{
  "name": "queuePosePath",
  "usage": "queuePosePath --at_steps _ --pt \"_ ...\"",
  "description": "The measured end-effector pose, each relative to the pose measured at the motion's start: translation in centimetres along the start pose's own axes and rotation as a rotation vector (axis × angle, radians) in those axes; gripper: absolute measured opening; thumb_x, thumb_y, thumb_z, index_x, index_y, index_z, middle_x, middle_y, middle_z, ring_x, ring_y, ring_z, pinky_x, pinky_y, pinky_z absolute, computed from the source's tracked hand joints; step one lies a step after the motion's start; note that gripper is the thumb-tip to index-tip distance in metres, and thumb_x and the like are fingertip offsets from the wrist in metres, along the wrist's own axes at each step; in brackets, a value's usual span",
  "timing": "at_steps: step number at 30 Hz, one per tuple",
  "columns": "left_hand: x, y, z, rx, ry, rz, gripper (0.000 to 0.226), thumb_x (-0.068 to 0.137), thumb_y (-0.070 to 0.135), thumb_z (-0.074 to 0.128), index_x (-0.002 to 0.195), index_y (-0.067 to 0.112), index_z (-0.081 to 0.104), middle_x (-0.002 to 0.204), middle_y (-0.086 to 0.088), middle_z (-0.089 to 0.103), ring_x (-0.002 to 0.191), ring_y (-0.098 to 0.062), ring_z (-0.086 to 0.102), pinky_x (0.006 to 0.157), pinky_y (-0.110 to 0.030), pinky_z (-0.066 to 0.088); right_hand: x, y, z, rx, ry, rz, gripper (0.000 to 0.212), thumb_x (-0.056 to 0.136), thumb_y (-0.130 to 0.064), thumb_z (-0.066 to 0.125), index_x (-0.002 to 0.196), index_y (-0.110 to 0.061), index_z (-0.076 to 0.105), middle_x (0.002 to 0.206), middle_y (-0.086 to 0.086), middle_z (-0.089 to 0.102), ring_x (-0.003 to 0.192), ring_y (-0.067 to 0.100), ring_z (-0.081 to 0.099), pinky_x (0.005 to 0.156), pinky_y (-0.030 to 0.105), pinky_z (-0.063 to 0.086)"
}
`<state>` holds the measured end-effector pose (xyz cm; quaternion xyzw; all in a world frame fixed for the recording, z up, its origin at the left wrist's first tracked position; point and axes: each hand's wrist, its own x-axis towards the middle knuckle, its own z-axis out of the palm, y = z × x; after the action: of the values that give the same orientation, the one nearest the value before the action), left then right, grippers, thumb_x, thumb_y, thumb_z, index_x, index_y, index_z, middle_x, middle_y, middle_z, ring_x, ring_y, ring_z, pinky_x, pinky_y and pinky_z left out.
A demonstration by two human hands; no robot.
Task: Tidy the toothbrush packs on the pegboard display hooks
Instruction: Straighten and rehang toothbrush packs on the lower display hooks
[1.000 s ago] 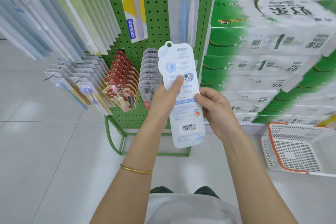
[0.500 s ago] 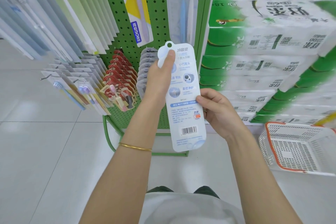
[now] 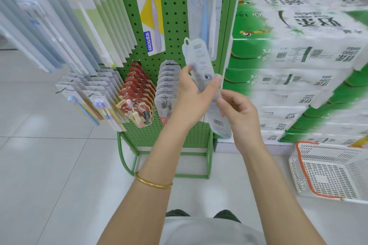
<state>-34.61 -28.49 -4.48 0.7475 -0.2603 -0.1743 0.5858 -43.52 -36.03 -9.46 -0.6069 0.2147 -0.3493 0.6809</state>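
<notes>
Left hand (image 3: 196,95) and right hand (image 3: 240,114) pinch the tilted toothbrush pack (image 3: 196,53) before the pegboard (image 3: 175,16); it may snag the grey packs (image 3: 168,79)

Two hands (image 3: 194,95) (image 3: 240,113), one held pack (image 3: 196,53), one basket (image 3: 328,175)

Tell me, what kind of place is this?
Probably a shop: toothbrush packs hang in rows on a green pegboard rack, green-and-white packages are stacked beside it, and a plastic basket sits on the floor.
</notes>
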Motion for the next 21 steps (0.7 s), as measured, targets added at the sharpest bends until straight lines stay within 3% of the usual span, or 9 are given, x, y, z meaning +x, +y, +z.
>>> queuePosePath --at_steps 3,5,6,11,15,18,21 --pt "0.1 0.5 0.1 -0.097 -0.039 -0.032 0.070 0.089 0.043 0.060 0.143 0.020 0.021 0.130 0.002 0.047 0.110 -0.005 0.054 0.092 -0.023 0.047 -0.4 -0.1 0.6 -0.138 -0.065 -0.120 0.035 0.080 -0.016 0.071 0.092 -0.049 0.069 0.103 -0.003 0.061 0.101 0.011 0.058 0.092 0.032 0.047" --pt "0.4 0.6 0.0 -0.141 -0.007 -0.020 0.045 0.093 0.028 0.058 0.131 0.020 0.036 0.112 0.008 0.054 0.092 0.007 0.054 0.074 -0.006 0.045 -0.6 -0.1 0.8 -0.232 -0.090 -0.168 0.037 0.081 -0.022 0.068 0.093 -0.057 0.066 0.109 -0.010 0.053 0.112 0.008 0.052 0.098 0.032 0.044" --pt "0.6 0.6 -0.2 -0.159 0.004 -0.018 0.033 0.094 0.022 0.057 0.123 0.021 0.042 0.105 0.010 0.057 0.087 0.008 0.055 0.070 -0.004 0.045 -0.7 0.0 0.9 -0.245 -0.094 -0.181 0.034 0.083 -0.023 0.066 0.095 -0.055 0.066 0.113 -0.010 0.051 0.115 0.007 0.050 0.099 0.031 0.043" --pt "0.7 0.8 -1.0 -0.313 -0.041 0.003 0.020 0.093 0.014 0.058 0.113 0.015 0.059 0.106 -0.004 0.070 0.099 -0.021 0.067 0.089 -0.040 0.054 0.0 0.0 0.2 -0.224 0.036 -0.109 0.032 0.090 -0.012 0.063 0.117 -0.028 0.057 0.128 0.000 0.054 0.116 0.007 0.053 0.089 0.013 0.044" --pt "0.8 1.5 -1.3 -0.409 -0.060 0.020 0.010 0.092 0.011 0.060 0.100 0.017 0.060 0.094 0.001 0.070 0.091 -0.020 0.068 0.087 -0.046 0.054 1.2 -1.3 -0.7 -0.125 -0.021 -0.014 0.038 0.086 -0.026 0.063 0.123 -0.018 0.055 0.122 0.000 0.063 0.111 0.009 0.060 0.089 0.020 0.049" --pt "0.9 2.2 -1.4 -0.403 -0.063 0.051 0.016 0.091 0.011 0.061 0.107 0.009 0.059 0.103 -0.012 0.068 0.097 -0.030 0.066 0.089 -0.050 0.053 1.5 -2.7 -0.6 -0.020 -0.115 -0.017 0.021 0.091 -0.007 0.059 0.113 -0.007 0.058 0.100 0.005 0.068 0.085 0.009 0.066 0.068 0.020 0.052" --pt "1.0 3.1 -1.6 -0.390 -0.064 0.086 0.024 0.090 0.014 0.063 0.111 0.004 0.057 0.110 -0.017 0.067 0.101 -0.034 0.065 0.089 -0.052 0.052 2.2 -3.5 -0.4 -0.051 -0.121 -0.037 0.015 0.089 -0.004 0.060 0.102 -0.011 0.059 0.093 0.003 0.069 0.083 0.011 0.065 0.073 0.026 0.053"
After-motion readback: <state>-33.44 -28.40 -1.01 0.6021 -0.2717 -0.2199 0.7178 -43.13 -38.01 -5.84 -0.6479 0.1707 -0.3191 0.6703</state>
